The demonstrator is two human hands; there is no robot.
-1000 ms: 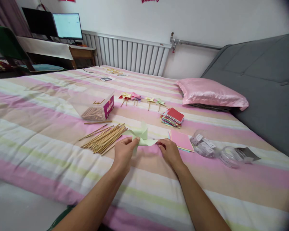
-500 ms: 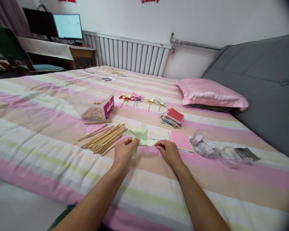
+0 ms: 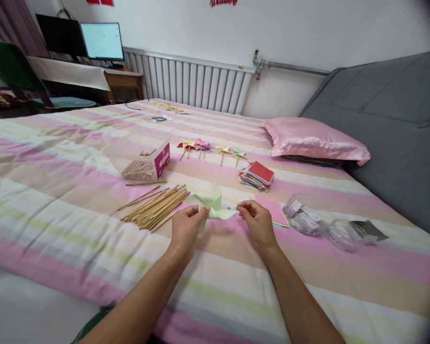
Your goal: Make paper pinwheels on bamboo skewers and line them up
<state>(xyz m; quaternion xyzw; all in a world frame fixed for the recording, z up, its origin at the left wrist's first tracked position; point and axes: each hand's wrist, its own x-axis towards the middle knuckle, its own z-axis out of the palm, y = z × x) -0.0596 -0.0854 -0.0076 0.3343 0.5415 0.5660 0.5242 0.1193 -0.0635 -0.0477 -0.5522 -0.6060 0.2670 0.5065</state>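
Head view: left hand point(image 3: 185, 228) pinches pale-green paper pinwheel point(image 3: 212, 204), held just above the striped bedspread point(image 3: 75, 210), beside the bamboo sticks point(image 3: 156, 206). Right hand point(image 3: 258, 224) has lifted off the sheet since a sec ago, thumb + forefinger closed on smth tiny, maybe a pin, near the pinwheel's edge. Looks like fastening stage, not folding. Pink paper squares point(image 3: 274, 210) just behind.

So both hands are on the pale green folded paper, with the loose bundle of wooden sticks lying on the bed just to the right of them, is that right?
Not quite. The head view shows the wooden sticks lying to the left of the hands, beside the left hand. The rest holds: left hand and right hand are both on the pale green folded paper, over the striped bed.
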